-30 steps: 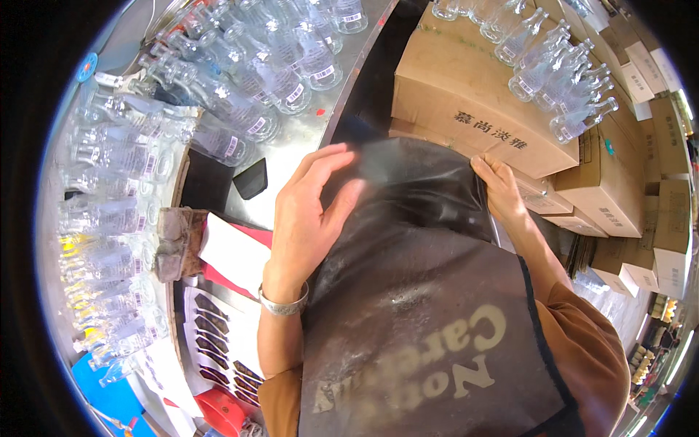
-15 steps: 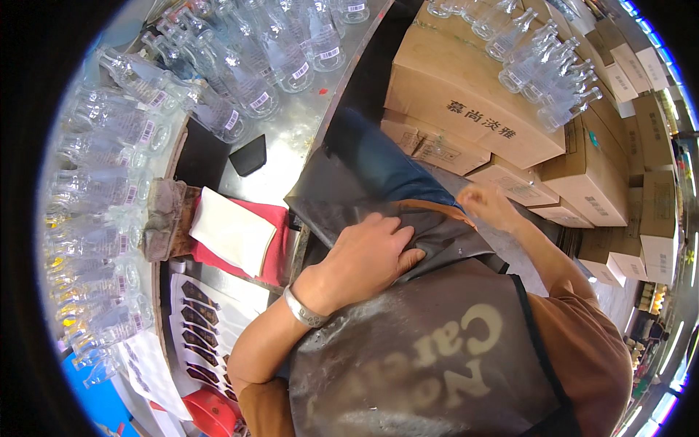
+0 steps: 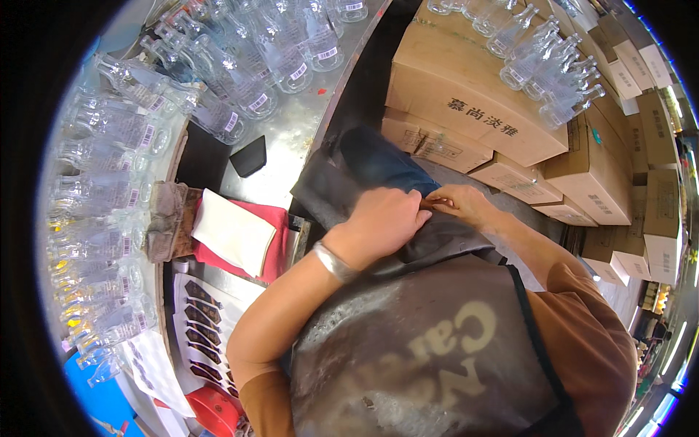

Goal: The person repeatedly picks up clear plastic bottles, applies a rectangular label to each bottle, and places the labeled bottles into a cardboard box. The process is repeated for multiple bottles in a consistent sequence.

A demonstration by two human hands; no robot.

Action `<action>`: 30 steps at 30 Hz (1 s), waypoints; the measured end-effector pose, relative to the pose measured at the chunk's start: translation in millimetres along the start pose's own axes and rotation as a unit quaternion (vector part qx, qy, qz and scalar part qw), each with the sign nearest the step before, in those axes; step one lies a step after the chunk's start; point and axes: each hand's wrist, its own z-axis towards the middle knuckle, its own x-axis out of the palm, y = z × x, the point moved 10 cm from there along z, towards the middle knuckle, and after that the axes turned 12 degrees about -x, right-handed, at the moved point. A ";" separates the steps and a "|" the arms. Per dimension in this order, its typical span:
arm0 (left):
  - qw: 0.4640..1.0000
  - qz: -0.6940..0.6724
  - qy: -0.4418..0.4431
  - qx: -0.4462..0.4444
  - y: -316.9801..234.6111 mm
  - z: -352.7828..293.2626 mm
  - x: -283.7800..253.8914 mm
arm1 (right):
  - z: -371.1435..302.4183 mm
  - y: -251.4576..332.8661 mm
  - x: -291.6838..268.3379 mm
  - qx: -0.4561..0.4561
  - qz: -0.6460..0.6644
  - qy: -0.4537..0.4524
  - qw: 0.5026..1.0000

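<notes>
Over my lap, my two hands meet at the top of a dark, shiny apron [image 3: 393,328]. My left hand [image 3: 384,224], with a silver bracelet [image 3: 333,262] on the wrist, is closed, its fingers bent toward the right hand. Fingers pinched together, my right hand [image 3: 466,206] touches the left one's fingertips. A small bit of brown shows between them, but what they grip is mostly hidden. Below the hands the apron lies in folds. Beyond them a blue trouser leg [image 3: 389,164] shows.
Clear glass bottles [image 3: 251,87] crowd the metal table [image 3: 280,156] at left. A white cloth [image 3: 233,231] lies on a red cloth [image 3: 280,251], near a sheet of dark labels [image 3: 200,313] and a red bowl [image 3: 215,408]. Cardboard boxes [image 3: 466,95] are stacked at right, with bottles on top.
My right hand has moved left and my left hand slightly up and right, so they now meet. The brown cloth edge between them is now mostly covered.
</notes>
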 end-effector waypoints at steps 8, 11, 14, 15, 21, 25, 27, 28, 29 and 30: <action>0.990 -0.020 -0.042 0.135 -21.5 12.5 11.6 | 0.3 53.4 -36.0 0.051 0.156 0.063 0.984; 0.984 0.003 -0.045 0.175 -32.3 5.2 15.2 | -23.4 35.5 -32.1 0.178 0.249 0.125 0.944; 0.982 -0.013 -0.027 0.186 -30.3 0.0 22.0 | -46.6 -5.9 -18.9 0.343 0.323 0.122 0.873; 0.979 -0.032 -0.051 0.194 -31.8 -3.3 17.5 | -45.7 -10.8 -15.8 0.350 0.305 0.130 0.876; 0.980 -0.019 -0.024 0.194 -32.7 -4.7 12.2 | -21.4 -10.5 -12.8 0.150 0.061 0.143 0.976; 0.981 -0.031 -0.016 0.191 -32.6 -4.6 10.2 | -10.5 14.6 -20.8 0.003 -0.031 0.117 0.993; 0.980 -0.042 -0.025 0.193 -31.8 -4.8 10.7 | -11.1 15.6 -22.9 0.011 -0.060 0.084 0.995; 0.980 -0.048 -0.032 0.190 -30.6 -5.1 11.2 | -9.6 16.6 -24.1 0.014 -0.073 0.066 0.995; 0.980 -0.054 -0.041 0.186 -29.4 -5.7 12.2 | -3.9 27.1 -24.7 -0.031 -0.056 0.042 0.997; 0.980 -0.060 -0.049 0.182 -28.7 -6.6 11.7 | 2.3 38.5 -25.2 -0.076 -0.039 0.017 0.996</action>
